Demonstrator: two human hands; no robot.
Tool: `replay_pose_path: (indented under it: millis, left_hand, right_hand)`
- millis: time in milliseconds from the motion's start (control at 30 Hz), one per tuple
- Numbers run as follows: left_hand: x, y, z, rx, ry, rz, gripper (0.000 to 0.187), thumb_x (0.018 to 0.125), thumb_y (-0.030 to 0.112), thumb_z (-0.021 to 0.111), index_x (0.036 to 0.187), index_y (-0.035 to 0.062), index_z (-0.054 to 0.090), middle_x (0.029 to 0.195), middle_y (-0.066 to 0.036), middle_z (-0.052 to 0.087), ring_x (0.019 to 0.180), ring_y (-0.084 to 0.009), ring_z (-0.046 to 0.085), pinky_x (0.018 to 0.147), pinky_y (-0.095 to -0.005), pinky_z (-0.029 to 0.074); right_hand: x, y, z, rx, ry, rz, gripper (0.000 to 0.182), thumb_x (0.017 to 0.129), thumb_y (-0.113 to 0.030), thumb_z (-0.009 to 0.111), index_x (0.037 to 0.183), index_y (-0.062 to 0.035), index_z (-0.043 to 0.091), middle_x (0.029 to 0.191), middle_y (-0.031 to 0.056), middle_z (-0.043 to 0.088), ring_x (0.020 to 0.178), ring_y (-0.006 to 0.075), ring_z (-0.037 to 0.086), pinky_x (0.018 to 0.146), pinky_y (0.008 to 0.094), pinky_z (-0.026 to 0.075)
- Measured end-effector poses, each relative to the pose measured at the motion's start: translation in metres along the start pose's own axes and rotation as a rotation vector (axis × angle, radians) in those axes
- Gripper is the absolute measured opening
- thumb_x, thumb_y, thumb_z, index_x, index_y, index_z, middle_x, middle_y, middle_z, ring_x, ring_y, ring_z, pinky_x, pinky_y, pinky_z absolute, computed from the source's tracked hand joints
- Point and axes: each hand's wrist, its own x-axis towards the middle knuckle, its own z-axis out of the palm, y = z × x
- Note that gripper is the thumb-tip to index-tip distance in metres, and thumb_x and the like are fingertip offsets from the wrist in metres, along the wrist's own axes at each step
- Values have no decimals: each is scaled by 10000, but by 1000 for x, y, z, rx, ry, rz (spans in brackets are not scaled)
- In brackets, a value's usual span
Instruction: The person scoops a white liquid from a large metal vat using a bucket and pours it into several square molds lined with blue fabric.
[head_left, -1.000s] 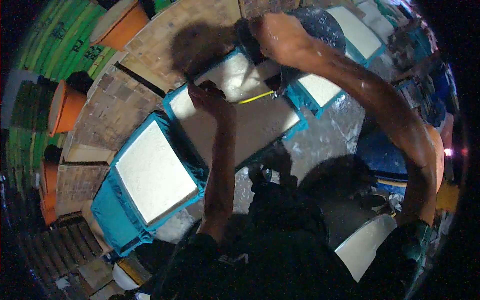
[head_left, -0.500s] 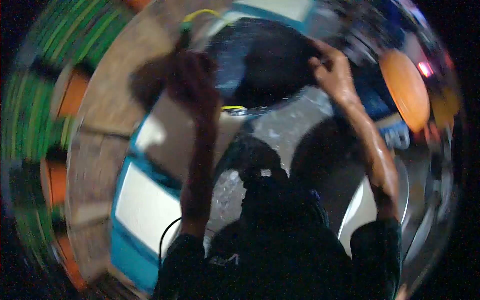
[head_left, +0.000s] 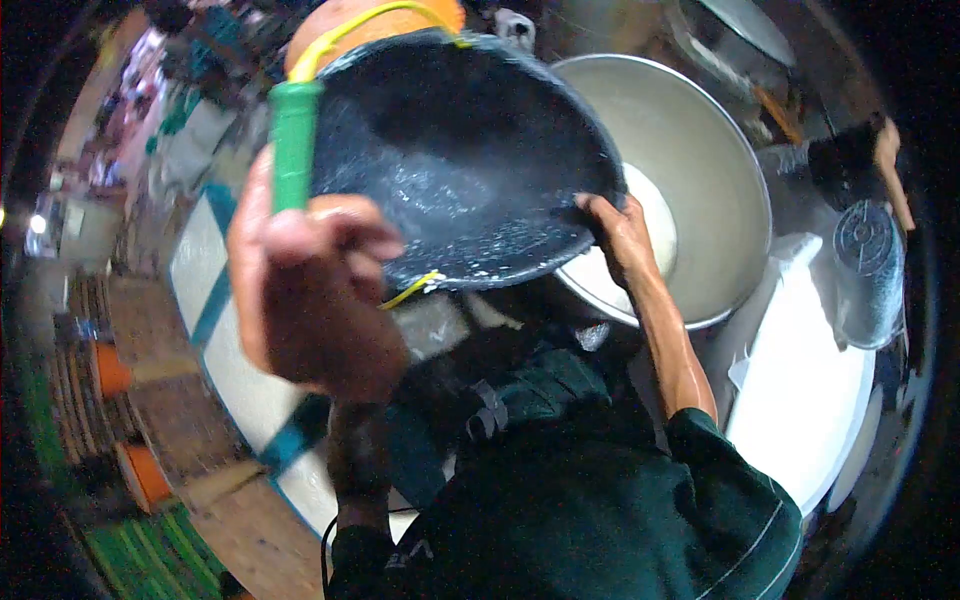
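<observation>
Round black plastic bucket (head_left: 470,160): wet, speckled white. Green plastic grip (head_left: 292,145): smooth, matt. Large metal basin (head_left: 690,170): dull grey sheen.

The left hand (head_left: 300,290) sits close to the lens and is blurred, so how its fingers (head_left: 345,235) wrap the green plastic grip (head_left: 291,150) of the yellow wire handle (head_left: 370,25) cannot be told. The thumb of the right hand (head_left: 618,232) goes behind the rim of the black round plastic bucket (head_left: 460,160), out of sight. The bucket covers the near left part of the large grey metal basin (head_left: 700,170) beyond the fingers. An orange rounded container (head_left: 330,25) above the bucket is mostly hidden. Far right of the fingers, another person's hand (head_left: 890,160) is small and dim.
</observation>
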Motion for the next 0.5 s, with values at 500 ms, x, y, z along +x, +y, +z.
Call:
replay_pose_path:
  millis: [500]
  left_hand:
    - [-64, -329, 186, 136, -795, -482, 221, 983, 107, 509, 1184, 15, 522, 876, -140, 669, 798, -245, 680, 727, -359, 530]
  right_hand:
    - [123, 156, -182, -620, 498, 141, 645, 824, 7, 541, 1447, -56, 386, 1229, 273, 561, 1000, 396, 618, 759, 467, 567]
